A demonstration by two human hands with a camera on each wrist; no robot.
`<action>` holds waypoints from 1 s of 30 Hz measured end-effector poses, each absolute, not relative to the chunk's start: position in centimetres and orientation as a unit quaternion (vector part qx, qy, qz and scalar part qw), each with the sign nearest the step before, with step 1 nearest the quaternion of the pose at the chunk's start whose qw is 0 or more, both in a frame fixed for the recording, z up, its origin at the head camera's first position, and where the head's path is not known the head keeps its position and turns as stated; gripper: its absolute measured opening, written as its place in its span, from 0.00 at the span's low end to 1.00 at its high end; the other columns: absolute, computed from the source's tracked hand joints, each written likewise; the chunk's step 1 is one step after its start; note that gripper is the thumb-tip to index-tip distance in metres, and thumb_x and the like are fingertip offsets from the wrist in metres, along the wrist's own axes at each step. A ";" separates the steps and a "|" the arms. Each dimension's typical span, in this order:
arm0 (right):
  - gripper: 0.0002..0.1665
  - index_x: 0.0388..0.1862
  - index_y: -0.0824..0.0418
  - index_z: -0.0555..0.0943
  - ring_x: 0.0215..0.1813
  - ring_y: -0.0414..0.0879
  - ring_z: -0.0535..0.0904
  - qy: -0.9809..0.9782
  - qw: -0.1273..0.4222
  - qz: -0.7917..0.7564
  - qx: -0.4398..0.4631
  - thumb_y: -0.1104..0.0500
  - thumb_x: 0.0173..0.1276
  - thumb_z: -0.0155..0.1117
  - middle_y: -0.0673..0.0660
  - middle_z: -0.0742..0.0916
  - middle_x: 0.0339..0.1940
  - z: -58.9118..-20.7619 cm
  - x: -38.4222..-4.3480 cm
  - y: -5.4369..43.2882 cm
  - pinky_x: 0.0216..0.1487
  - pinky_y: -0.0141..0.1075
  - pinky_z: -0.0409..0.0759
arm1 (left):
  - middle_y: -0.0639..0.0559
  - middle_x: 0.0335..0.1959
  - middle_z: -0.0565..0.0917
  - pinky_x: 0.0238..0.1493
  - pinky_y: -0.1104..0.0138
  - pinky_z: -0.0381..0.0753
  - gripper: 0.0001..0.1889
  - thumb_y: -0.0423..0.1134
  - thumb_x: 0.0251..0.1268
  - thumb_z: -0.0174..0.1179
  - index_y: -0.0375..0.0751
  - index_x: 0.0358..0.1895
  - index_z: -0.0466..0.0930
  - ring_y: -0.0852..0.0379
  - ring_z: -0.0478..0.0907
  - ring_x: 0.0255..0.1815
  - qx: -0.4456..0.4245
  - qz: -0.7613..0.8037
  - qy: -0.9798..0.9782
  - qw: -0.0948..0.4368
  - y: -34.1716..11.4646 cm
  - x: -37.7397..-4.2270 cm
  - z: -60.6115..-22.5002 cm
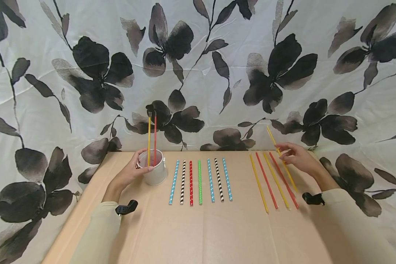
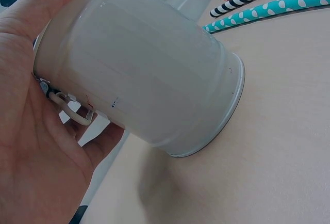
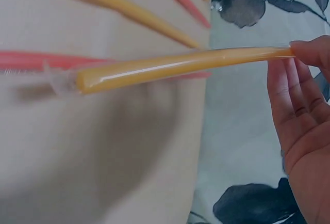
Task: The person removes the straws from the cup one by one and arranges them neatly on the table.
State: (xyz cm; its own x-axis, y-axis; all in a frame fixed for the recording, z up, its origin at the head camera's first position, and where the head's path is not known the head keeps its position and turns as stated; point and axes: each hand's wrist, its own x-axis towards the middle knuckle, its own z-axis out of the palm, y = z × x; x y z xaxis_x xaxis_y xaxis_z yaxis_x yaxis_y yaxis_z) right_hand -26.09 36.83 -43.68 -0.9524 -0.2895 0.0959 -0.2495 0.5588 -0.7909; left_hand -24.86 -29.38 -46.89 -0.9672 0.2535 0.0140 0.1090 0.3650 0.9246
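Observation:
My left hand grips the rim of a small white pail, thumb and fingers around its side. A yellow straw and a red straw stand upright in it. The pail's wire handle hangs by my palm in the left wrist view. At the right, my right hand pinches a yellow straw between thumb and fingers. This straw looks sealed in a clear wrapper, whose loose end shows in the right wrist view. It slants above the table beside a red straw.
Several paper straws, dotted blue, striped black and white, red and green, lie in a row mid-table. More yellow and red straws lie right of them. A floral cloth hangs behind the table's back edge.

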 end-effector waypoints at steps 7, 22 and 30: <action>0.26 0.70 0.66 0.71 0.50 0.54 0.82 0.896 0.031 -0.413 -0.161 0.69 0.75 0.58 0.69 0.77 0.58 -45.0 -26.6 38.5 0.42 0.39 0.86 | 0.38 0.78 0.52 0.72 0.29 0.46 0.47 0.43 0.66 0.68 0.54 0.81 0.45 0.35 0.44 0.80 0.104 0.552 0.825 0.065 -29.2 -24.9 -46.9; 0.27 0.68 0.75 0.70 0.43 0.53 0.82 0.907 0.080 -0.392 -0.129 0.71 0.71 0.59 0.72 0.78 0.52 -48.2 -27.4 41.2 0.39 0.37 0.86 | 0.36 0.78 0.52 0.73 0.31 0.47 0.48 0.43 0.66 0.68 0.53 0.81 0.44 0.34 0.46 0.80 0.109 0.554 0.822 0.067 -29.4 -24.9 -46.9; 0.29 0.68 0.76 0.69 0.43 0.52 0.78 0.912 0.116 -0.376 -0.112 0.69 0.70 0.63 0.71 0.78 0.50 -48.8 -27.3 41.2 0.38 0.36 0.84 | 0.36 0.78 0.52 0.74 0.31 0.46 0.49 0.43 0.66 0.69 0.52 0.81 0.44 0.34 0.45 0.80 0.107 0.559 0.820 0.066 -29.3 -24.9 -46.9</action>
State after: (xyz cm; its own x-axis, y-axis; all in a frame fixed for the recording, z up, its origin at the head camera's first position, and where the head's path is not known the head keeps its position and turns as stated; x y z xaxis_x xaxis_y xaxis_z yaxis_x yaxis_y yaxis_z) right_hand -27.26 41.20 -48.83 -0.9479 -0.2922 -0.1273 -0.1175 0.6918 -0.7124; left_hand -24.87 -29.30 -46.88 -0.9685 0.2487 0.0114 0.1015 0.3526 0.9303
